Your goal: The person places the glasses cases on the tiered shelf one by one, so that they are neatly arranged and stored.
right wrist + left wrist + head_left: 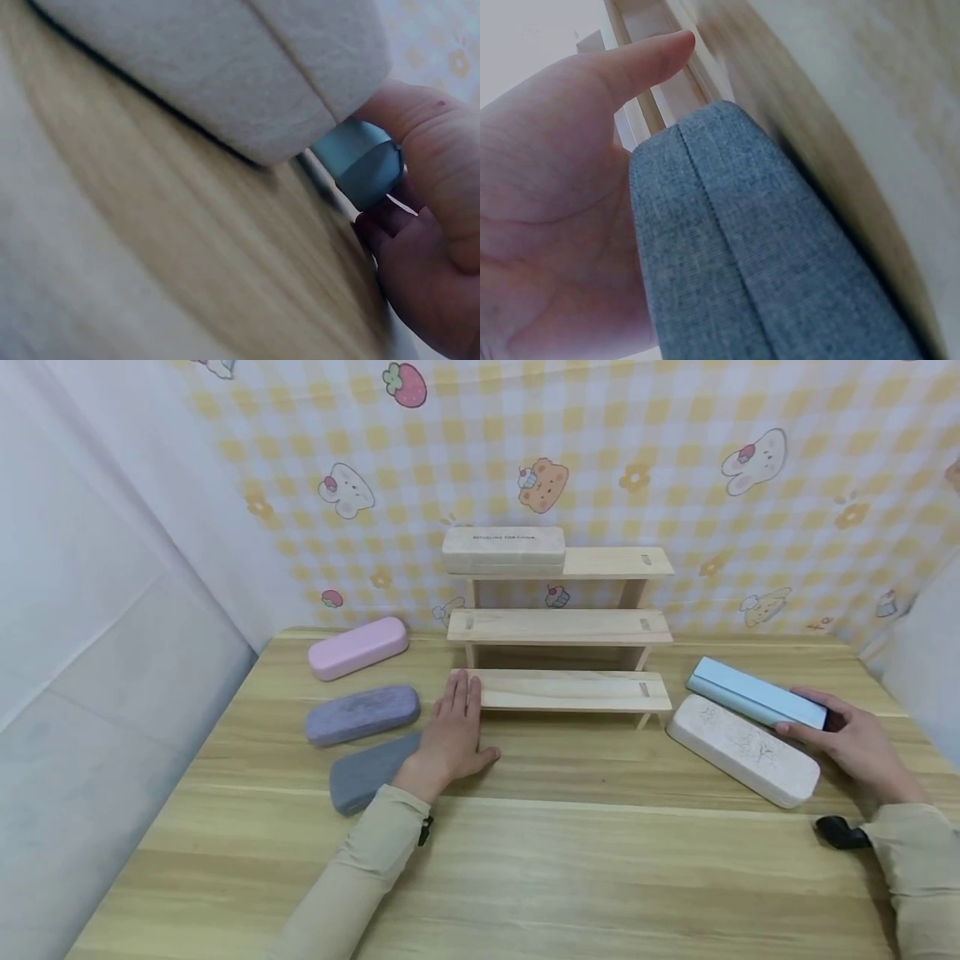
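Observation:
My right hand [862,743] grips the near right end of a light blue glasses case [750,689], thumb on one long side and fingers on the other. Close in front of that case lies a cream glasses case [738,752] with a line drawing on its lid. With fingers straight, my left hand [453,731] rests its fingertips on the left end of the lowest step of a three-tier wooden shelf [562,689]. Beneath the left wrist sits a grey fabric glasses case [727,225], partly hidden by the hand in the head view.
On the top step, at its left, stands a cream case [502,550] with printed lettering. A pink case [358,648] and a purple case [362,715] lie left of the shelf on the wooden table [600,877]. A checked cloth [465,468] hangs behind.

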`<state>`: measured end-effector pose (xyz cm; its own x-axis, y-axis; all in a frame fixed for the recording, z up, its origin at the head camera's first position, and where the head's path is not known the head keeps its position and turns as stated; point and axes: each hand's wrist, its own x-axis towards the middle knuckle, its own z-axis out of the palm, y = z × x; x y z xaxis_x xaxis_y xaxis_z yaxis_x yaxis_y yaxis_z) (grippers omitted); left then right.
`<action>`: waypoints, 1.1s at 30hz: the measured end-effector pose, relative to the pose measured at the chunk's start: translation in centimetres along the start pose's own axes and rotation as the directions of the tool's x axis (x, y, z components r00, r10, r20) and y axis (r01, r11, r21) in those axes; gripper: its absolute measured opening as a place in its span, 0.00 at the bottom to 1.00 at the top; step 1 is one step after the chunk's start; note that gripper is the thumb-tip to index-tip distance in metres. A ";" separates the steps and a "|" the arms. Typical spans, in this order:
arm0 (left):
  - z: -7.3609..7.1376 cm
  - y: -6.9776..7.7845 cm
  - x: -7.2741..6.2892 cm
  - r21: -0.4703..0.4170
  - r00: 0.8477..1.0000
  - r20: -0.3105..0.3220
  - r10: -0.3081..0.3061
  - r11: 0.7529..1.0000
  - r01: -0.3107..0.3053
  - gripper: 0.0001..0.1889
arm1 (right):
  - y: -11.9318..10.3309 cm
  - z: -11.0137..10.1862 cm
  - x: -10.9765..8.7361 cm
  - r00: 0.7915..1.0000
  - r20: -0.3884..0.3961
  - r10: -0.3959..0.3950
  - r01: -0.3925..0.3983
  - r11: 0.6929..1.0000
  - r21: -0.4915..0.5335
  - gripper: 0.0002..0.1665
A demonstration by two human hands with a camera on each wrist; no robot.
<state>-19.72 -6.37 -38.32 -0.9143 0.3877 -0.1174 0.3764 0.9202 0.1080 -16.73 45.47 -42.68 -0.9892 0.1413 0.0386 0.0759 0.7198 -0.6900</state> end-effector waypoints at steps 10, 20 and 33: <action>-0.2 0.0 0.1 -0.011 1.000 -0.014 -0.005 1.000 0.005 0.54 | -0.3 -0.6 -0.5 0.999 -0.041 0.000 0.002 0.998 0.067 0.37; 0.2 0.0 0.2 -0.011 1.000 -0.023 -0.003 1.000 0.003 0.54 | -1.3 -1.4 -0.4 0.993 -0.101 -0.067 0.087 0.975 0.205 0.33; 0.3 0.1 0.2 0.003 1.000 -0.019 -0.005 1.000 0.005 0.55 | -4.4 -3.9 0.7 0.961 -0.236 -0.141 0.198 0.950 0.241 0.32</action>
<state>-19.80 -6.20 -38.58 -0.9190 0.3818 -0.0989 0.3720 0.9224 0.1043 -17.30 45.07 -36.83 -0.9322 0.1951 0.3050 -0.1541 0.5484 -0.8219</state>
